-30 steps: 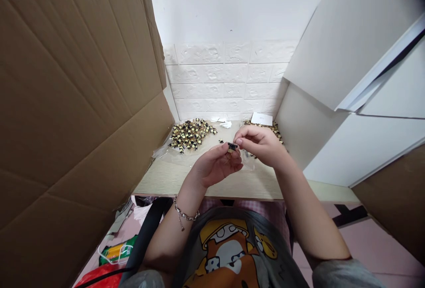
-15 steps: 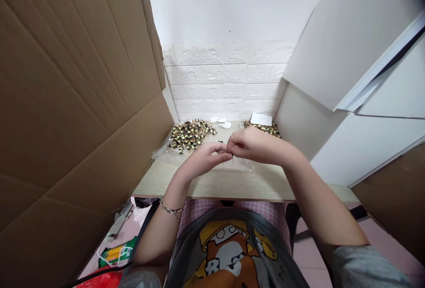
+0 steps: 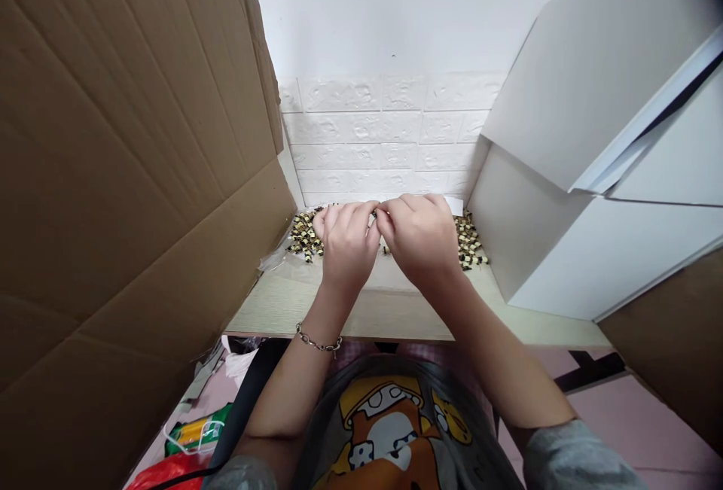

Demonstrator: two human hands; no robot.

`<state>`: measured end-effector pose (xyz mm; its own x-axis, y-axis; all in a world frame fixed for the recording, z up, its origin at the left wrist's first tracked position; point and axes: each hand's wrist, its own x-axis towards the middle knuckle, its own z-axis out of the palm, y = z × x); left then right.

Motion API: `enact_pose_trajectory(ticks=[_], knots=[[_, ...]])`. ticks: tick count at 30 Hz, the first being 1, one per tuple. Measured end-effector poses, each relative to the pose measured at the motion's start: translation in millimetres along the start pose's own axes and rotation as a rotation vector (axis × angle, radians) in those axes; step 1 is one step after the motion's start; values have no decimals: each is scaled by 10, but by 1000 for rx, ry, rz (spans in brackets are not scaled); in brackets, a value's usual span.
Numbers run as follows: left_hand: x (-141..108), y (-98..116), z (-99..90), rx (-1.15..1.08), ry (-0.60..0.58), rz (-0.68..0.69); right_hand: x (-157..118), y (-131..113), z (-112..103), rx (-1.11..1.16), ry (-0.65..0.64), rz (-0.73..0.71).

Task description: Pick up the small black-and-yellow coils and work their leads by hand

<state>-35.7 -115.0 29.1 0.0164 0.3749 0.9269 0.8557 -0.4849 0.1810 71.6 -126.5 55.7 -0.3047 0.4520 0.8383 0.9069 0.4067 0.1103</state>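
My left hand [image 3: 349, 240] and my right hand [image 3: 421, 238] meet fingertip to fingertip above the tabletop. Fingers of both are curled into a pinch. A tiny dark piece [image 3: 373, 214] shows between the fingertips, mostly hidden, its kind too small to tell. Behind my left hand lies a heap of small yellow-and-black parts [image 3: 303, 236], partly covered by it. To the right of my right hand is a second heap of similar yellow-and-black parts [image 3: 468, 240]. One more small part [image 3: 386, 250] lies on the table between my wrists.
A tall cardboard sheet [image 3: 141, 136] walls off the left side, and white boxes [image 3: 542, 166] stand on the right. White brick-pattern wall [image 3: 361, 129] closes the back. Clear plastic film [image 3: 276, 255] lies at the left of the wooden table [image 3: 282, 305]. A white card [image 3: 455, 205] sits behind my right hand.
Both hands have moved a little farther forward and turned backs upward, fingertips still together. The right forearm has swung inward, uncovering more of the right heap; the left hand now covers part of the left heap.
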Motion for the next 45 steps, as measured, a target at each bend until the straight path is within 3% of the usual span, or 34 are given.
enact_pose_trajectory(ticks=[6,13,23,31,38,45], knots=[[47,69,-82,1,141,53,-44,-24,-57,221,136,104],[-16,152,-129,17,134,58,-147,79,-125,421,162,133],[-99,233,-170,-95,-42,-20,-254,143,-184,557,70,217],[-107,242,-198,-242,-98,-97,-298,169,-158,658,63,256],[-104,209,-222,-496,-170,-196,-312,190,-136,712,59,238],[-107,172,-204,-838,-298,-417,-314,187,-124,741,52,217]])
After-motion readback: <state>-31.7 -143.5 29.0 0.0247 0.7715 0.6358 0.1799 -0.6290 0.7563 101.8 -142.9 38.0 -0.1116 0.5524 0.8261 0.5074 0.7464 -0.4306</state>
